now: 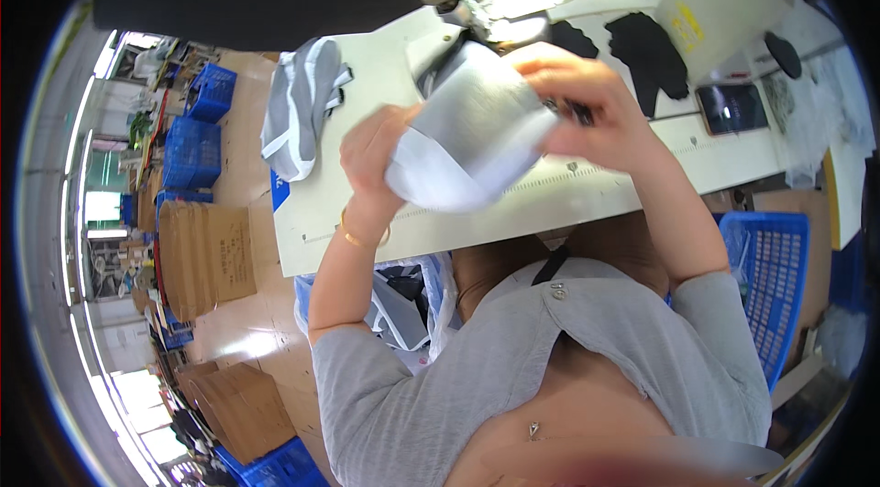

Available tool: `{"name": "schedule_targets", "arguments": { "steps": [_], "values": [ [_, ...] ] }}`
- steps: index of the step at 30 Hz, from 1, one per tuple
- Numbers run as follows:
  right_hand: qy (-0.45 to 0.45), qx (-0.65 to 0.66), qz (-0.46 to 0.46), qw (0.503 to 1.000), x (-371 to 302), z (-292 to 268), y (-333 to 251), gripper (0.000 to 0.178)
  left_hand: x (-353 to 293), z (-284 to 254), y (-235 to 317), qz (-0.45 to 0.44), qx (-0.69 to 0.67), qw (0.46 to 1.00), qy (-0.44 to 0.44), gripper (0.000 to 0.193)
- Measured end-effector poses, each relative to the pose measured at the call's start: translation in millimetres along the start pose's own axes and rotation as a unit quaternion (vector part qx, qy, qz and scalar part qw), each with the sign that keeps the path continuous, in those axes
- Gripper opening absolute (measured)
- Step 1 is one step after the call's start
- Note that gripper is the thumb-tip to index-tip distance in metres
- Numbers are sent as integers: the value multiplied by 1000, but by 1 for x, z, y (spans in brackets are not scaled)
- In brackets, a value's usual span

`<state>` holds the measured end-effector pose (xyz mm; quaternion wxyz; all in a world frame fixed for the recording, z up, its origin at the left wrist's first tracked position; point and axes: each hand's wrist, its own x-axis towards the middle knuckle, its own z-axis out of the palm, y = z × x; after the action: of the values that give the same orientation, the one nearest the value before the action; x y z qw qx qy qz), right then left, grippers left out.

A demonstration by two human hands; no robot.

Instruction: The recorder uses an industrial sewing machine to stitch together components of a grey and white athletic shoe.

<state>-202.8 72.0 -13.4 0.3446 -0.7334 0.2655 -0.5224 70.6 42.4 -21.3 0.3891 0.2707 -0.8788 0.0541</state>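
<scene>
Head view: I see left hand [374, 157] and right hand [600, 107] grasping curved, silvery-white material [481, 116] mid-frame. Black cloth [646, 52] lies upper right.

Left grip [372, 155] curled; right grip [600, 111] arched

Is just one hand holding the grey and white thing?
No, the left hand and right hand both hold the grey-and-white piece.

Located: grey-and-white curved fabric piece [472, 125] above white flat table [321, 212], right of grey-and-white folded fabric [302, 111], left of black flat fabric pieces [649, 56]. Dark rectangular tablet [731, 109]: right of the latter. Brown cardboard boxes [206, 258]: left of table.
</scene>
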Motion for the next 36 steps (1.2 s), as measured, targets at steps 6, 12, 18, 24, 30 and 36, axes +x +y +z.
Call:
{"name": "schedule_targets", "arguments": {
  "steps": [6,12,18,24,30,36],
  "values": [
    [-106,17,65,992,-19,44,-7,42,-16,-32,42,-500,-429,748,-77,42],
    [-237,7,294,926,-35,27,9,21,-56,-8,22,-623,-439,614,-205,57],
    [-226,-113,145,957,-47,20,1,22,-22,24,45,-100,-79,983,-133,65],
    [-107,29,275,955,-44,16,-5,21,-28,54,38,-124,-397,825,-382,26],
    [93,164,312,931,-49,27,8,13,-26,62,48,-438,-577,636,-267,19],
    [-6,83,354,931,-59,26,21,12,-14,50,66,-451,-449,754,-166,13]
  ]
}}
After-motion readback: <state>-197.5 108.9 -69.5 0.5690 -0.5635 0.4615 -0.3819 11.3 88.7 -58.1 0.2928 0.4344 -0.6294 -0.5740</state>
